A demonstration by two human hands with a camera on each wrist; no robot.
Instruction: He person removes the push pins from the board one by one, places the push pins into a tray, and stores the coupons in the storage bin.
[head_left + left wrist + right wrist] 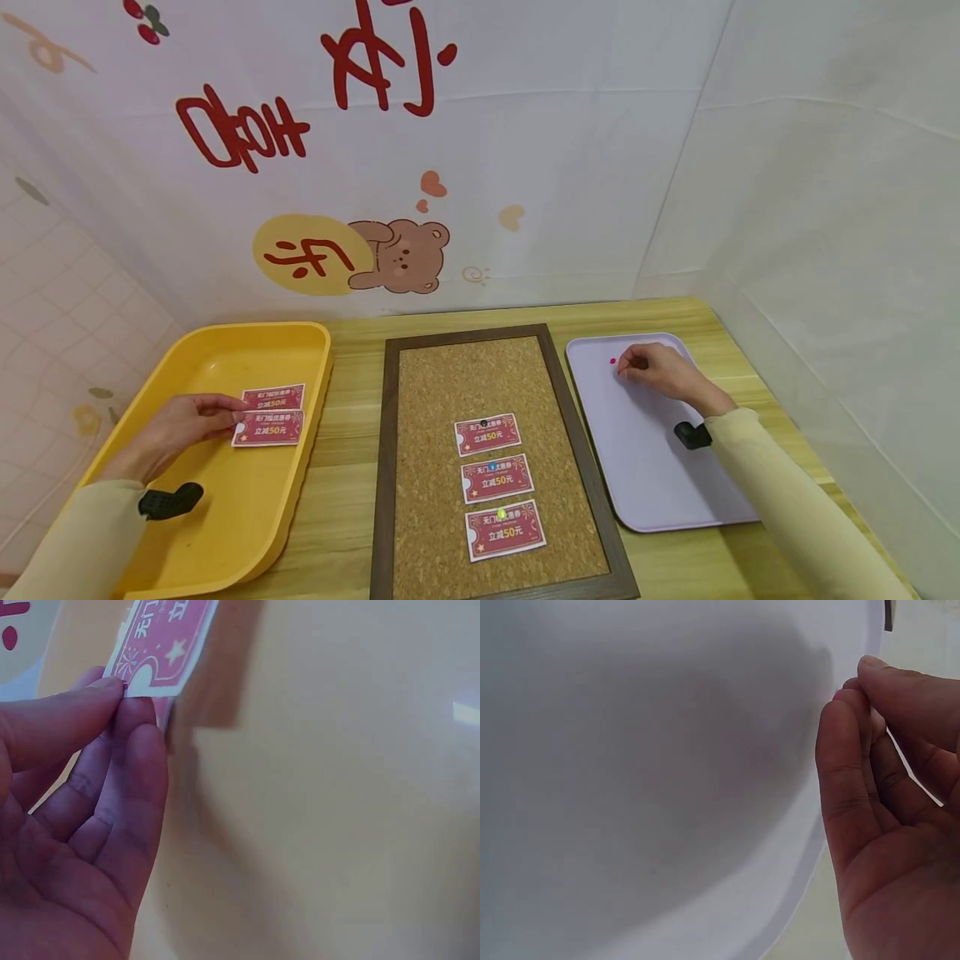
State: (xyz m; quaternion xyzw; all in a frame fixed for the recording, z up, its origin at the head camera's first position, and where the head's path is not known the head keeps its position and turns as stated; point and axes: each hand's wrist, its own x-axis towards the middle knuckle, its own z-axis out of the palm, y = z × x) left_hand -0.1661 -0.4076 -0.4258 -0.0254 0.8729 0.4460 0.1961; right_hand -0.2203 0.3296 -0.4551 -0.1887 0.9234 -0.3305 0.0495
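In the head view my left hand (178, 429) is over the yellow tray (213, 550), pinching a red paper coupon (267, 430) by its left edge. Behind it shows a second coupon (279, 395), partly overlapped. The left wrist view shows the thumb on the near face of the held coupon (161, 652). Over the lilac tray (660, 492), my right hand (663, 371) has thumb and fingers drawn together on a small pink push pin (838, 694), mostly hidden by the fingertips. Just left of them is another pink push pin (612, 361).
Between the trays lies a framed cork board (427, 383). On its lower half are a top coupon (487, 435) with a dark pin, a middle coupon (497, 480) with a blue pin, and a bottom coupon (506, 532) with a yellow pin. A printed cloth (570, 167) hangs behind the wooden table.
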